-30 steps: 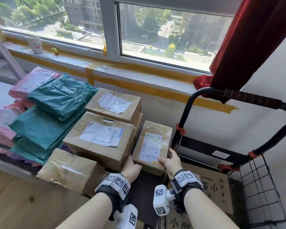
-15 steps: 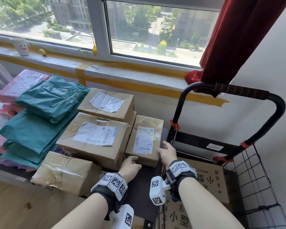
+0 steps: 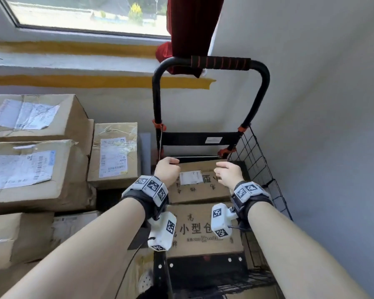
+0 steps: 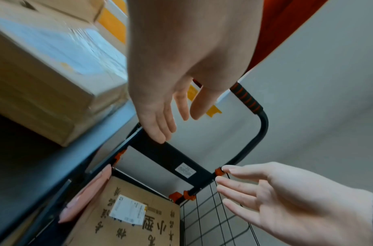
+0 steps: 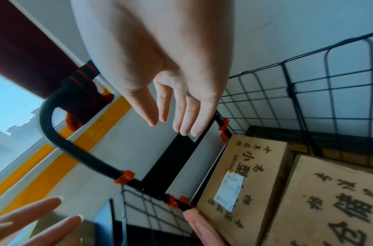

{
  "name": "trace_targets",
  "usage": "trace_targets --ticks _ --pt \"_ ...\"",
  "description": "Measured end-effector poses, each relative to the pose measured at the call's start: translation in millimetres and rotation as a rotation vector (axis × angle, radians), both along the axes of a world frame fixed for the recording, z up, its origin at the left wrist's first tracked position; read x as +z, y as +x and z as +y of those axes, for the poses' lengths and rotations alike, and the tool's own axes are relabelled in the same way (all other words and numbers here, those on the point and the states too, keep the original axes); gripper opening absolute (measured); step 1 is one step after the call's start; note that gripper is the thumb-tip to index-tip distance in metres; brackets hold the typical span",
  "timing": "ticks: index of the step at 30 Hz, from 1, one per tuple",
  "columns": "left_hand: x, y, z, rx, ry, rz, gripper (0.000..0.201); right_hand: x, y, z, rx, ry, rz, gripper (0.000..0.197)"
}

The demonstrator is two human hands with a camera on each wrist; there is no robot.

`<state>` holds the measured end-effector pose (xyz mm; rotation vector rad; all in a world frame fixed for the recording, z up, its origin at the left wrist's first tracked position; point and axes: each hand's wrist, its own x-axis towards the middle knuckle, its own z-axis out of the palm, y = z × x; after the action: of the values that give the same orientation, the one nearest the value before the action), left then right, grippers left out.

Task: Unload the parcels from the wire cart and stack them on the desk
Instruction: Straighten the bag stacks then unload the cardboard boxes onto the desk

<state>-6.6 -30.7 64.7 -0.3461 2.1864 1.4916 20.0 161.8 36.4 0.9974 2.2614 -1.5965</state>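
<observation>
The wire cart (image 3: pixel 257 167) stands right of the desk and carries two printed cardboard boxes. The far box (image 3: pixel 200 190) has a white label; the near box (image 3: pixel 203 231) lies in front of it. A pink soft parcel (image 4: pixel 86 194) is wedged between the far box and the cart's left side. My left hand (image 3: pixel 171 165) and right hand (image 3: pixel 221 170) hover over the far box's back corners. Both have relaxed, spread fingers and hold nothing. The wrist views show the left hand (image 4: pixel 166 119) and the right hand (image 5: pixel 175 116) above the far box (image 5: pixel 250 174), not touching it.
Several taped parcels are stacked on the desk at left; the nearest is a small labelled box (image 3: pixel 115 156) close to the cart. The cart's black handle (image 3: pixel 220 62) arches over the back. A wall is on the right, and a red curtain (image 3: pixel 192 24) hangs behind.
Both hands have left the small labelled box on the desk and swung right to above the cart. The head view has turned right and down.
</observation>
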Motion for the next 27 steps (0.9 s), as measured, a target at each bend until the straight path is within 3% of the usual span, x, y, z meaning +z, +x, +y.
trace_targets --ticks 8,16,22,27 --pt "-72.9 -11.9 68.0 -0.024 -0.143 -0.130 0.040 -66.5 3.8 85.5 0.026 -0.046 -0.127 0.024" --pt "-208.2 -6.3 99.7 0.094 -0.415 -0.369 0.038 -205.2 13.1 147.0 0.048 -0.062 -0.382 0.021" --pt "-316.3 34.6 90.5 0.085 -0.547 -0.606 0.031 -302.5 54.5 170.4 0.074 -0.028 -0.611 0.039" --pt "-367.7 51.6 77.4 0.083 -0.634 -0.738 0.043 -337.3 80.2 170.4 0.051 0.000 -0.756 0.051"
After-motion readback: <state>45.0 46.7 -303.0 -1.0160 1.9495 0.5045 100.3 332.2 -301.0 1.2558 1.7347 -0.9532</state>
